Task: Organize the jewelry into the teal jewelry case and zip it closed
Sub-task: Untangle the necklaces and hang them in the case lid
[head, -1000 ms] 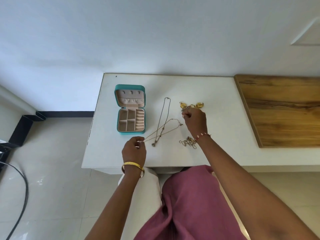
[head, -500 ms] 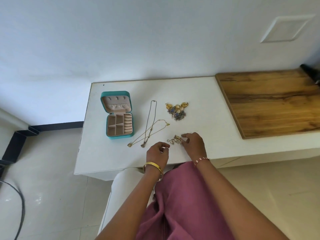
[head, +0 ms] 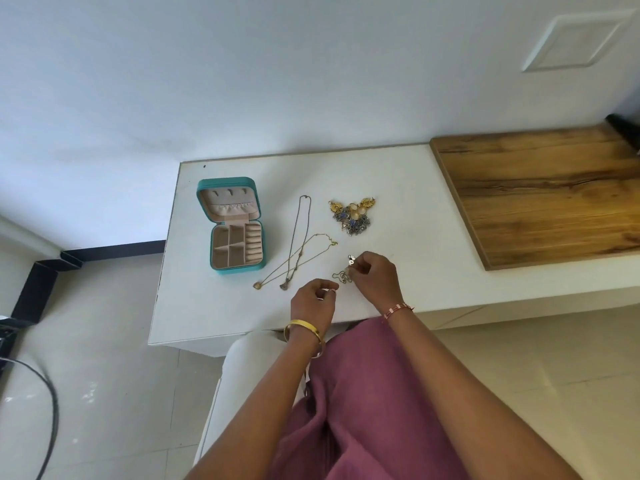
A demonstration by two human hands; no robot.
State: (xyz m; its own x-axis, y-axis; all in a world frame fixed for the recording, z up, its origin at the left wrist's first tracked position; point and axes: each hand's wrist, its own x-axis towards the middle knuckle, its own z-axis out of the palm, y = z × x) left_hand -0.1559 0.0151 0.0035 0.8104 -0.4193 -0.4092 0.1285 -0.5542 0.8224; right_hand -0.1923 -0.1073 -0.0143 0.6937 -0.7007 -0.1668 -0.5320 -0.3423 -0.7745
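Surface: white table [head: 221, 306] in the middle of the frame, wooden board [head: 540, 195] at the right, pale wall behind.
Case: teal jewelry case [head: 231, 225] lies open at centre left, its compartments look empty.
Chains: two long necklaces [head: 298, 244] are crossed just right of the case; a pile of earrings [head: 351, 216] sits above the hands.
Right hand [head: 375, 280]: fingers curled, pinching a small tangled chain [head: 343, 275] with a shiny piece at the top.
Left hand [head: 313, 301]: fingers curled near the chain; I cannot tell if it holds something.
Handling: the chain seems very light, limp and easy to knot; better to take it by the clasp or pendant.
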